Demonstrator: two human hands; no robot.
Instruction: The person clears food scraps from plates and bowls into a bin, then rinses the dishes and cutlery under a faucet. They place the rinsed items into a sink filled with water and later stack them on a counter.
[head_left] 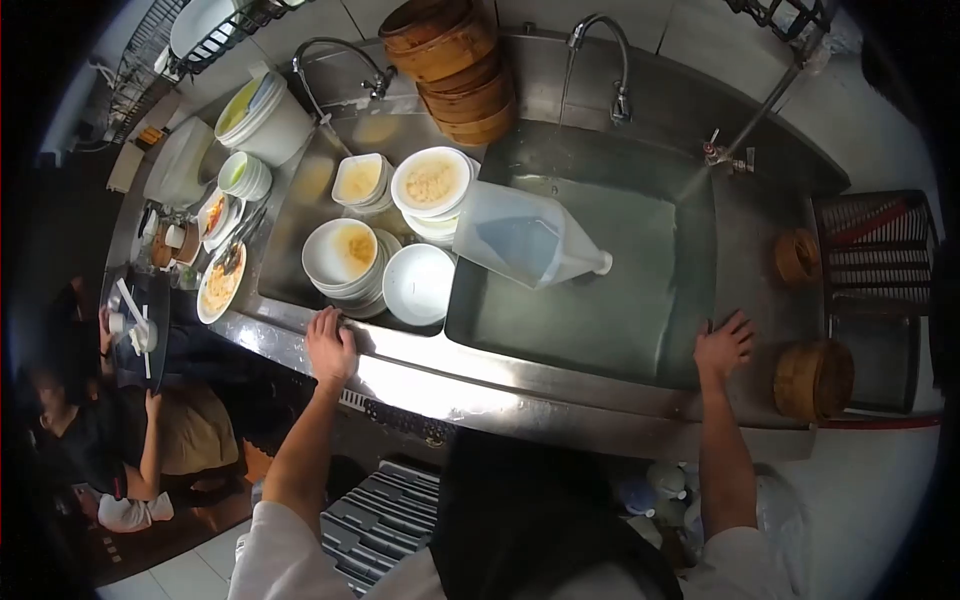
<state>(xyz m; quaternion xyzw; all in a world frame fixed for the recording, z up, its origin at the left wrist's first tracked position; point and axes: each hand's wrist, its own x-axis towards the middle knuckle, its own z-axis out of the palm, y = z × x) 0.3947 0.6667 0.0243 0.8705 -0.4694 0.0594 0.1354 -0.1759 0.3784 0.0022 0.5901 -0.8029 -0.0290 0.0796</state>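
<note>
My left hand point(331, 347) rests on the front metal rim of the sink counter point(420, 375), fingers lying over the edge, holding nothing. Close beyond it stand stacked bowls point(338, 255) with food remains and a white bowl point(418, 285) in the left basin. My right hand point(725, 348) lies with spread fingers on the steel at the right edge of the water-filled basin point(590, 325). Between the hands, a translucent plastic jug point(515, 235) lies on its side, partly over the water, its neck pointing right. A food-filled bowl point(432, 182) tops a stack beside the jug.
Bamboo steamers point(455, 70) are stacked behind the basins; another steamer point(815, 380) sits right of my right hand. Water runs from the middle faucet point(600, 60). A plate of leftovers point(221, 284) stands at left. Another person point(130, 420) holds a tray point(140, 340) there.
</note>
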